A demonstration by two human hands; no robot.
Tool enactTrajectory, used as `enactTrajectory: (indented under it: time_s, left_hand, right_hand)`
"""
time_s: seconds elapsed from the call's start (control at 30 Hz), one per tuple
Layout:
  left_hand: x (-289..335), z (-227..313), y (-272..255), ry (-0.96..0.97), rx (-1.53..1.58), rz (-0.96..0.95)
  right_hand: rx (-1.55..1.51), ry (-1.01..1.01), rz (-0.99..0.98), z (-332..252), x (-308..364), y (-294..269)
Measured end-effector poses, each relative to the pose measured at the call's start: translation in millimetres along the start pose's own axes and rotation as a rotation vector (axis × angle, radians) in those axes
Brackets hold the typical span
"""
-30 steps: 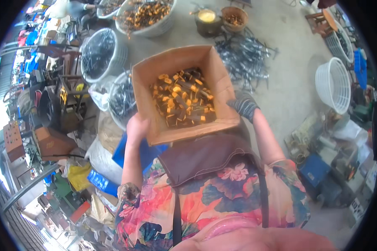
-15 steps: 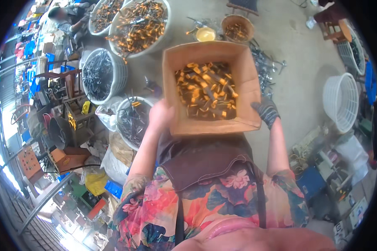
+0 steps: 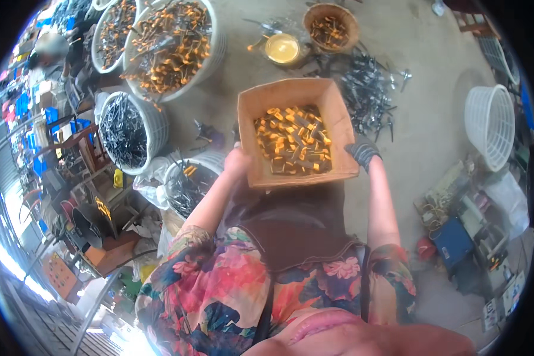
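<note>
An open cardboard box (image 3: 299,180) is held out in front of my body, and inside it lie many small dark parts with orange ends (image 3: 293,139). My bare left hand (image 3: 236,163) grips the box's left side, its fingers mostly hidden behind the cardboard. On the right side, my right hand (image 3: 363,154), in a dark striped glove, is closed on the box wall near the front corner. A brown apron (image 3: 296,225) hangs below the box.
Beyond the box, a pile of dark metal parts (image 3: 365,89) lies on the floor beside a small round basket (image 3: 353,29) and a yellowish bowl (image 3: 282,48). Large white baskets of parts (image 3: 218,50) stand to the left; another white basket (image 3: 507,127) is at right. A person (image 3: 53,50) is far left.
The box looks smaller, having moved down and away from my head, still in both hands. The view has shifted, showing more of the floor pile beyond the box.
</note>
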State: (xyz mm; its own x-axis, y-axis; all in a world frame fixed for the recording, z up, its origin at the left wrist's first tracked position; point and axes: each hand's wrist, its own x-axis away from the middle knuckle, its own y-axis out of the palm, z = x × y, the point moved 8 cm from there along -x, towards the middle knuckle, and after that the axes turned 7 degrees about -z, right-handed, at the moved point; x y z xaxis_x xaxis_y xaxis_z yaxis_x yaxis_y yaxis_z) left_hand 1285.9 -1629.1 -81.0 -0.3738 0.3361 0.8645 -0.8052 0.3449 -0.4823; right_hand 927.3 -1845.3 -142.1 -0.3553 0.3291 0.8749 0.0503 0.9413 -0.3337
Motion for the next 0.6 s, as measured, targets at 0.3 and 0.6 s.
enactTrajectory:
  time_s: [0.3, 0.6]
  left_hand:
    - [-240.6, -132.1, -17.3, -0.016, -0.079, 0.007]
    - [-410.5, -184.3, -30.0, 0.000, -0.088, 0.159]
  right_hand:
    - [-0.077, 0.121, 0.026, -64.1, -196.6, 122.9]
    - [-0.193, 0.139, 0.160, -89.4, -349.1, 226.4]
